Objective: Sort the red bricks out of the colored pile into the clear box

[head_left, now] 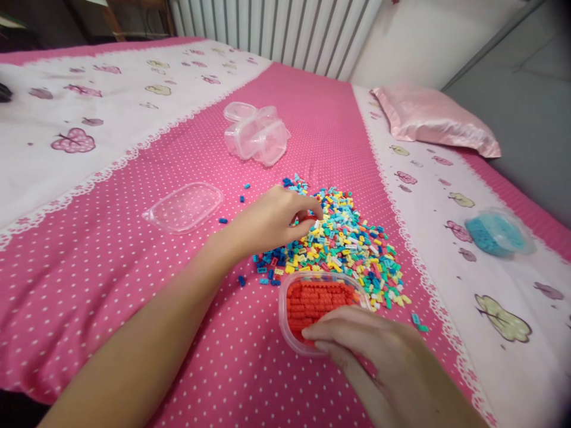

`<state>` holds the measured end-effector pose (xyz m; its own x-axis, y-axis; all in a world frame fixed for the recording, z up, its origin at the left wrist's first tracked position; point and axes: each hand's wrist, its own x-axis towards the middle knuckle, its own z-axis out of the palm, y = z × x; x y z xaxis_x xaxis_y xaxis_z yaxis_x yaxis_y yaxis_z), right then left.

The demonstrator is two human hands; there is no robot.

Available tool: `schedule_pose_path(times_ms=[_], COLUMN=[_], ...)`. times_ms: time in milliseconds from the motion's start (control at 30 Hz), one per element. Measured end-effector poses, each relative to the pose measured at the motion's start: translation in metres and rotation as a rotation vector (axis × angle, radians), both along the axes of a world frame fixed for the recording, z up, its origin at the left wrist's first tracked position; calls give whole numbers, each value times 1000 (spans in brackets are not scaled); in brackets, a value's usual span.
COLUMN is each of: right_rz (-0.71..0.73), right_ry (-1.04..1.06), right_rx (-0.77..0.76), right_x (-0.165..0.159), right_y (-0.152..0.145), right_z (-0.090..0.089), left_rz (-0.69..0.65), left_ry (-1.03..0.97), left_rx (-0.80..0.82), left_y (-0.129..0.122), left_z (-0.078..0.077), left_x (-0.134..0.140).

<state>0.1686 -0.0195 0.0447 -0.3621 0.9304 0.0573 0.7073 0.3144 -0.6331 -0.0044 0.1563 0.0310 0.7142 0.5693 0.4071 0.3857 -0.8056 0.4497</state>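
Note:
Small plastic building bricks (343, 244) in many colours lie in a loose pile on the pink bedspread. My left hand (279, 217) reaches over the pile's left part, thumb and forefinger curled close together among the bricks. A bit of red shows between those fingers, but what they grip is not clear. In front of the pile stands a clear plastic box (282, 309), with red bricks (319, 303) packed in rows inside. Over its near right side, my right hand (370, 351) has its fingers together, the tips down at the red bricks. Anything pinched there is hidden.
A clear lid (185, 207) lies left of the pile, and several empty clear boxes (256, 135) are stacked behind it. On the right sits a clear box of blue bricks (497, 233). Farther back are a pink pillow (439, 122) and a white radiator (276, 32).

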Motion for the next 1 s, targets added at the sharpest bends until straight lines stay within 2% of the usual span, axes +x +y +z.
schedule_pose_path(times_ms=[200, 367, 533, 1000], right_rz=[-20, -51, -24, -87], right_ry=[-98, -109, -154, -125], right_rx=[-50, 0, 25, 67], right_x=[-2, -6, -9, -16], right_y=[-1, 0, -2, -3], right_z=[-3, -5, -5, -8], left_rz=[8, 6, -3, -1], left_ry=[5, -4, -7, -17], left_rx=[35, 31, 27, 24], left_y=[0, 0, 0, 0], left_z=[-1, 0, 0, 1], left_x=[-1, -2, -2, -2])
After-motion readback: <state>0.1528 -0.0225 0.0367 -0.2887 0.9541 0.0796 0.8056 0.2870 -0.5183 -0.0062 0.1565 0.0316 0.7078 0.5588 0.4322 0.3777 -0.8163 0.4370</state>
